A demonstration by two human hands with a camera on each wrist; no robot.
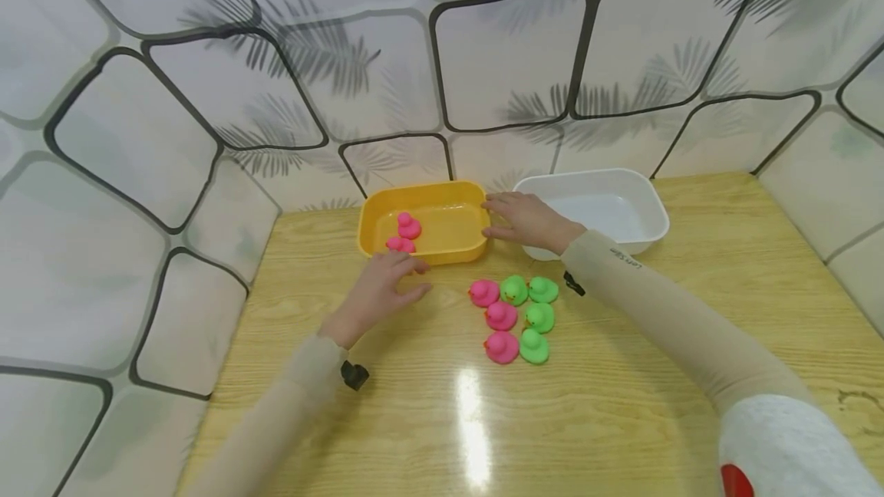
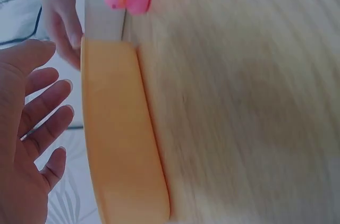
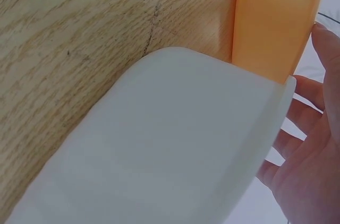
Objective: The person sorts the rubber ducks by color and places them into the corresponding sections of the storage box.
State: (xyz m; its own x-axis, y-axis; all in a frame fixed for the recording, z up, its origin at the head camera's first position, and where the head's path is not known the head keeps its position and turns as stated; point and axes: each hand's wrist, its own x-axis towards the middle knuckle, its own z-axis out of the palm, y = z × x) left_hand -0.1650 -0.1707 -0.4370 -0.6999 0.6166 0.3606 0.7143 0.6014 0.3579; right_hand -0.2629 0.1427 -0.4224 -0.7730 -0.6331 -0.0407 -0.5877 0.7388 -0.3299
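Note:
A yellow basin [image 1: 449, 258] stands near the wall, with two pink rubber ducks [image 1: 409, 226] inside at its left. My left hand [image 1: 378, 288] hovers by its front left rim, fingers spread and holding nothing. In the left wrist view, the fingers [image 2: 50, 94] are loosely extended and apart from the basin's side [image 2: 119, 134]. At the right end of the same basin, my right hand [image 1: 528, 221] touches the rim with its fingertips, passing over the white basin [image 1: 594, 205]. The right wrist view has the thumb [image 3: 325, 41] against the yellow rim, the fingers partly hidden behind the basins.
In front of the basins, three pink ducks [image 1: 501, 316] and several green ducks [image 1: 539, 318] sit grouped on the wooden table [image 1: 387, 420]. The white basin stands to the right of the yellow one. A patterned wall covering [image 1: 511, 60] rises behind and on both sides.

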